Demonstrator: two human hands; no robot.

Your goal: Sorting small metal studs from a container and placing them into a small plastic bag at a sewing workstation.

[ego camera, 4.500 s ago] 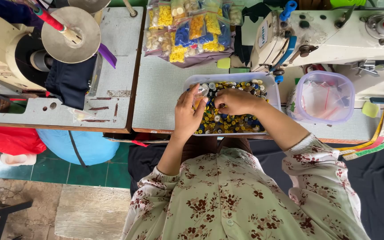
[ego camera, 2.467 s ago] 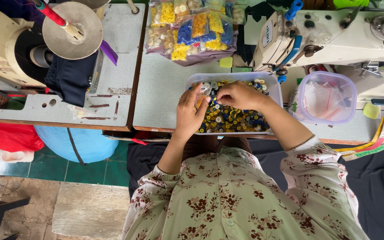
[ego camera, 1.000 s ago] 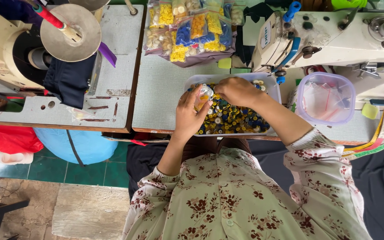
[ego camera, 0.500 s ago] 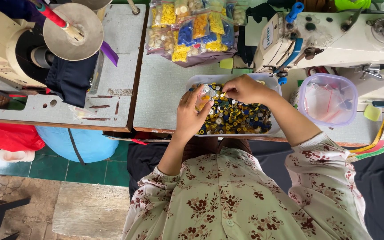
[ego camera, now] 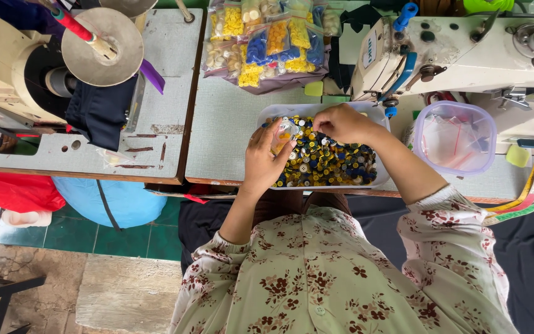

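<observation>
Grey-green table (ego camera: 230,124) is carrying a white tray (ego camera: 379,114) full of small buttons (ego camera: 332,162), light, hard and slippery. We are cupping a few in our left hand (ego camera: 270,154), while our right hand (ego camera: 344,122) is pinching one by its rim.

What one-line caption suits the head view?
Left hand cups pale buttons while right hand picks over a white rectangular plastic tray of mixed buttons.

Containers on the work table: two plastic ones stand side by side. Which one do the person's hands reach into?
The white rectangular tray full of buttons, under both hands. The round clear tub to its right holds no buttons and is untouched.
</observation>
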